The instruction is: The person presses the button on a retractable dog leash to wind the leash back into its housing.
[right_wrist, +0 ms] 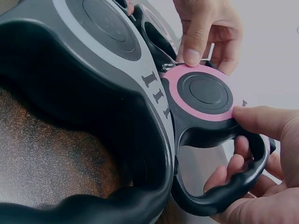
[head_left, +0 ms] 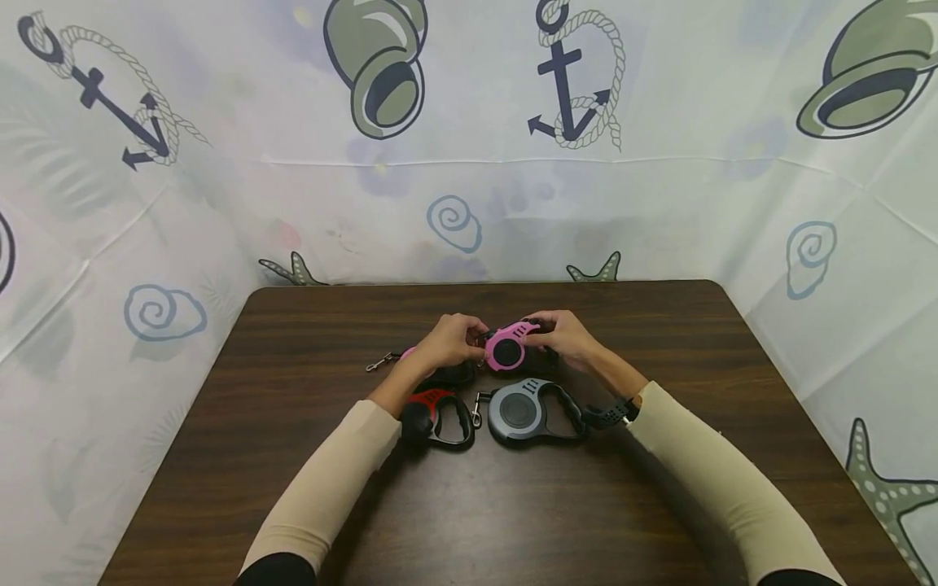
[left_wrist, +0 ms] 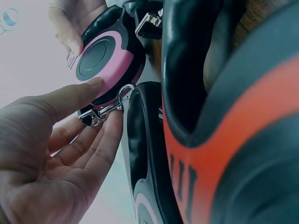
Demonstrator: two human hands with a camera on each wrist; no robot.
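Note:
A pink and black retractable dog leash [head_left: 506,352] is held between both hands near the far part of the table. My right hand [head_left: 566,335] grips its black handle, thumb against the pink casing [right_wrist: 175,74] and fingers through the loop. My left hand [head_left: 453,340] pinches the casing's other end, its thumb on the pink face and its fingers beneath the metal clip [left_wrist: 110,108]. Closer to me lie a red and black leash [head_left: 432,396] and a grey and black leash [head_left: 516,411]. A further pink and black leash [head_left: 407,352] is mostly hidden behind the left hand and wrist.
The dark wooden table [head_left: 513,505] carries all the leashes. A metal clip [head_left: 379,362] sticks out left of the left wrist. Behind and beside the table hangs a pale cloth [head_left: 498,187] with anchors and shells. A dark band [head_left: 608,415] circles the right wrist.

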